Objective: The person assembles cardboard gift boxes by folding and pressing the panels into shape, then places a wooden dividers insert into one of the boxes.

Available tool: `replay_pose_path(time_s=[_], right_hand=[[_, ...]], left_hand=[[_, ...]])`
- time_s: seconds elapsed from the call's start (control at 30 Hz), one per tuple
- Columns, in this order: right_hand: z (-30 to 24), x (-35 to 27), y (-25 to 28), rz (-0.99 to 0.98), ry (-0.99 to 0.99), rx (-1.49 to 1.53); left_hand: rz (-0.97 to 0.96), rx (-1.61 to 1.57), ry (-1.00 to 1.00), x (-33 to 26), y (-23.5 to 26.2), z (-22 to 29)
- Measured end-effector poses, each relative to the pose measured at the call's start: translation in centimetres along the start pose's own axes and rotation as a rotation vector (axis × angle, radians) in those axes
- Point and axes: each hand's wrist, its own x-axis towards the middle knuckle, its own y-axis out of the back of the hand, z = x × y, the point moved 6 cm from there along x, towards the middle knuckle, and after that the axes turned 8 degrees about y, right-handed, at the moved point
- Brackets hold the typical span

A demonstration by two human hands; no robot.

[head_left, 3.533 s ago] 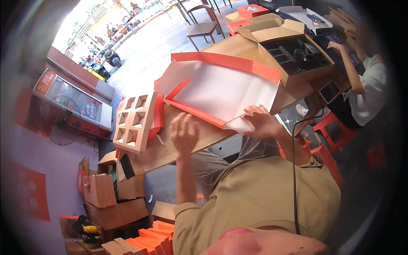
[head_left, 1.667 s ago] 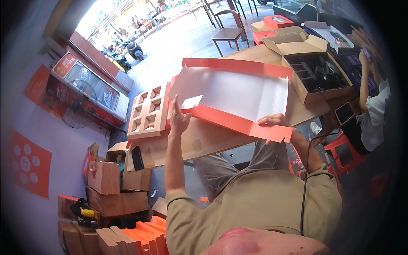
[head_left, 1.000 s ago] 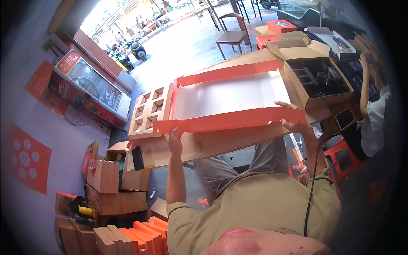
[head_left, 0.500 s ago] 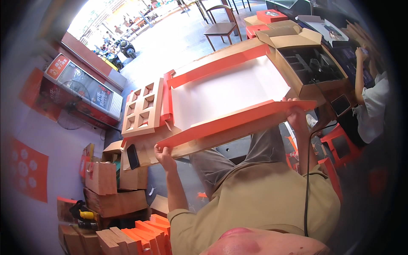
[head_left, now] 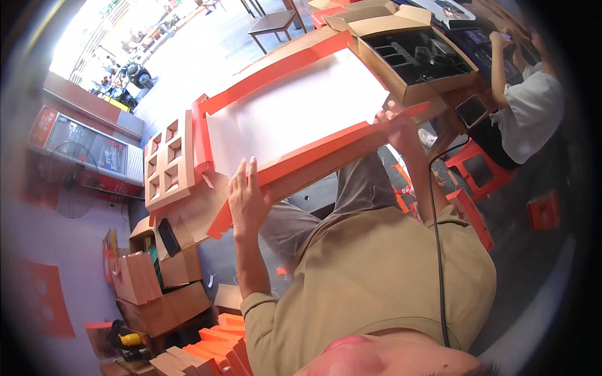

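In front of me on a low work surface lies an unfolded cardboard box point(head_left: 291, 103), white inside with orange side walls. My left hand point(head_left: 248, 197) is open, its fingers stretched up across the near orange flap point(head_left: 313, 150) by the box's left corner. At the flap's other end, my right hand point(head_left: 394, 122) lies over it with fingers spread towards the right corner; its thumb is hidden. The near flap leans inward between the hands. Left of the box sits a cardboard insert point(head_left: 168, 164) with several square compartments. A dark phone point(head_left: 168, 238) rests at the near left corner.
An open carton point(head_left: 414, 56) with black contents stands at the far right, beside a seated person in a white shirt point(head_left: 533, 106). A black cable point(head_left: 439, 250) hangs across my right side. Cartons point(head_left: 166, 307) and orange folded pieces point(head_left: 219, 344) are stacked at lower left.
The near flap has tipped inward towards the box. My left hand has gone from gripping its edge to lying flat across it, and my right hand has moved over it. The view has shifted.
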Motion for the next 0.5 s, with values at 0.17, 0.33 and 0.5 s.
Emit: replay_pose_path(time_s=[0.17, 0.33, 0.5], right_hand=[[-0.8, 0.1, 0.6, 0.047, -0.079, -0.038], [-0.2, 0.8, -2.5, 0.33, -0.189, 0.208], [2.6, 2.7, -1.9, 0.33, -0.177, 0.128]], left_hand=[[0.139, 0.032, -0.085, -0.3, -0.8, -1.7], [0.337, 0.069, -0.15, -3.2, -0.9, -2.3], [0.389, 0.124, -0.219, -4.8, -0.1, -2.0]])
